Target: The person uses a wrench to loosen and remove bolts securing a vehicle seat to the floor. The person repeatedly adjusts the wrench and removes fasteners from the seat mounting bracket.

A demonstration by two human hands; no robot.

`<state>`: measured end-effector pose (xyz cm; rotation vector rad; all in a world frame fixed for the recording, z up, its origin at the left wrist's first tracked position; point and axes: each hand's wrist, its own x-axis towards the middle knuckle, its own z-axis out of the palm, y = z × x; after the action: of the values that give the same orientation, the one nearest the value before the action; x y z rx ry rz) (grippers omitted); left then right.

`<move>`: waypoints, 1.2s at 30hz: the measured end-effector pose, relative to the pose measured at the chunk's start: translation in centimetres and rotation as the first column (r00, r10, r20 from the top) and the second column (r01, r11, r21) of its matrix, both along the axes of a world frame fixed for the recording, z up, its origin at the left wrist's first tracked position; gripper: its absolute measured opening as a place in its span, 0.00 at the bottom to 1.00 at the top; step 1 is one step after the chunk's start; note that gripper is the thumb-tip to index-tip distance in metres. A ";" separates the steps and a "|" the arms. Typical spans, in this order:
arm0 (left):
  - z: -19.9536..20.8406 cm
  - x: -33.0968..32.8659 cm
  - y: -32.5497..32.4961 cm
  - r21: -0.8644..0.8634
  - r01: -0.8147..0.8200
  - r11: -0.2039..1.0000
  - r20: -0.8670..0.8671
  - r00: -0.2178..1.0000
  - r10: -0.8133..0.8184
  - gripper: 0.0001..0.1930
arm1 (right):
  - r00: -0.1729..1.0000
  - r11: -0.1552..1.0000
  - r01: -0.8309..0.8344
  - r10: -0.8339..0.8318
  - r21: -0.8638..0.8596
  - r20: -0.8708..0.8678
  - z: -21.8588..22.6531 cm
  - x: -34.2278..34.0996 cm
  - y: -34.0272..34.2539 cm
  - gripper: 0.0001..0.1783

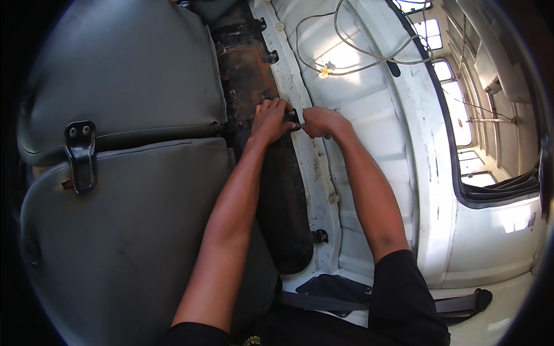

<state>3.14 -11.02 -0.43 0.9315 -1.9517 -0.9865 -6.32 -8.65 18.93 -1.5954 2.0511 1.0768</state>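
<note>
yellow lettering (251,341) on black clothing (306,331), too small to read.

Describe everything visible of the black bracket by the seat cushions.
The black bracket looks like glossy painted metal: a broad upper plate with two round fastener heads, narrowing to a lower arm. It lies across where two grey cushions meet, at the picture's left. Whether it touches them is unclear. Neither the left hand nor the right hand touches it.

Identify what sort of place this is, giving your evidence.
Probably the inside of a vehicle, perhaps a van or truck cab: grey padded seats, a white metal wall panel and a black window seal suggest it.
</note>
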 end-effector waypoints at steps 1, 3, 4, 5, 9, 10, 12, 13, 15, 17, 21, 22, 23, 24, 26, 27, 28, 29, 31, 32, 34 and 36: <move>0.1 -0.1 0.1 0.002 0.000 1.000 0.001 1.000 0.000 0.28 | 0.999 0.998 0.040 -0.041 0.039 0.018 -0.2 -0.4 -0.4 0.17; 0.4 -0.3 0.3 0.008 0.004 1.000 0.003 1.000 -0.005 0.28 | 0.994 0.994 0.082 -0.088 0.075 0.071 -0.8 -1.3 -0.4 0.15; 0.5 -0.4 0.3 0.010 0.008 1.000 0.009 1.000 -0.008 0.28 | 0.989 0.994 0.084 -0.092 0.070 0.112 -1.6 -2.0 -0.1 0.15; 0.6 -0.5 0.4 0.012 0.015 1.000 0.015 1.000 -0.016 0.28 | 0.983 0.994 0.090 -0.099 0.065 0.153 -2.3 -2.8 0.2 0.15; 0.3 -0.1 0.3 0.002 0.006 1.000 -0.002 1.000 -0.006 0.26 | 0.996 0.998 0.000 0.006 -0.058 0.090 -3.9 -2.7 1.6 0.14; -0.1 0.1 0.2 0.003 0.011 1.000 0.003 1.000 -0.011 0.26 | 0.996 0.992 -0.022 0.033 -0.127 0.085 -4.1 -2.2 2.4 0.13; -0.3 0.1 -0.5 -0.005 0.005 1.000 -0.005 1.000 -0.005 0.25 | 0.994 0.960 -0.071 0.090 -0.271 0.059 -4.7 -2.1 4.1 0.13; -0.3 -0.2 -0.3 -0.007 0.004 1.000 -0.016 1.000 -0.004 0.25 | 0.996 0.911 -0.024 0.056 -0.412 0.066 -5.8 -2.4 5.5 0.13; 0.0 -0.7 0.1 -0.012 0.014 1.000 -0.029 0.999 -0.014 0.25 | 0.994 0.750 0.076 -0.008 -0.657 0.105 -8.7 -2.9 8.4 0.14; -0.3 -0.2 0.2 -0.012 0.013 1.000 -0.023 1.000 -0.013 0.25 | 0.982 0.686 0.123 0.019 -0.717 0.187 -8.6 -1.0 9.1 0.16; -0.1 0.0 0.1 -0.019 0.016 1.000 -0.010 1.000 -0.016 0.26 | 0.974 0.725 0.100 0.068 -0.682 0.214 -8.8 -1.4 9.3 0.19; 0.0 0.0 0.0 -0.014 0.017 1.000 -0.013 1.000 -0.017 0.26 | 0.973 0.739 0.110 0.057 -0.665 0.224 -8.9 -1.6 9.1 0.20; 0.0 0.1 -0.1 -0.008 0.017 1.000 -0.014 1.000 -0.017 0.26 | 0.971 0.753 0.119 0.047 -0.647 0.233 -9.1 -1.8 8.9 0.21; 0.1 0.1 0.0 0.000 0.023 1.000 -0.017 1.000 -0.023 0.26 | 0.970 0.767 0.127 0.038 -0.630 0.241 -9.3 -2.0 8.6 0.22; 0.3 0.0 -0.1 0.012 0.035 0.999 -0.018 0.999 -0.035 0.25 | 0.974 0.808 0.022 0.116 -0.588 0.196 -9.8 -2.5 8.5 0.26; 0.5 0.0 -0.2 0.005 0.039 0.999 -0.023 0.999 -0.039 0.25 | 0.972 0.824 -0.031 0.156 -0.565 0.174 -9.9 -2.9 8.4 0.28; 0.3 0.1 0.0 0.004 0.045 0.999 -0.021 0.999 -0.045 0.25 | 0.967 0.819 0.010 0.138 -0.573 0.214 -9.9 -3.0 8.4 0.31; 0.1 0.2 0.1 0.004 0.052 0.999 -0.020 0.998 -0.052 0.24 | 0.960 0.814 0.052 0.120 -0.579 0.254 -9.9 -3.2 8.4 0.34; 0.0 0.0 -0.1 -0.001 0.065 0.998 -0.039 0.997 -0.065 0.22 | 0.944 0.811 0.144 0.059 -0.567 0.325 -9.8 -3.4 8.4 0.40; 0.0 -0.1 -0.3 -0.004 0.073 0.997 -0.049 0.996 -0.074 0.21 | 0.934 0.812 0.195 0.017 -0.550 0.356 -9.8 -3.5 8.4 0.43; -0.8 -0.1 0.3 -0.008 0.055 0.998 -0.076 0.996 -0.056 0.20 | 0.939 0.813 0.227 -0.036 -0.536 0.342 -10.3 -2.6 9.3 0.46; -1.4 -0.1 0.3 -0.027 0.017 1.000 -0.090 0.996 -0.019 0.19 | 0.968 0.816 0.164 -0.026 -0.555 0.248 -10.3 -0.7 9.9 0.47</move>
<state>3.05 -10.76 -1.79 0.8421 -1.8963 -0.9941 -7.01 1.26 8.67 -1.7419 2.3877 0.2053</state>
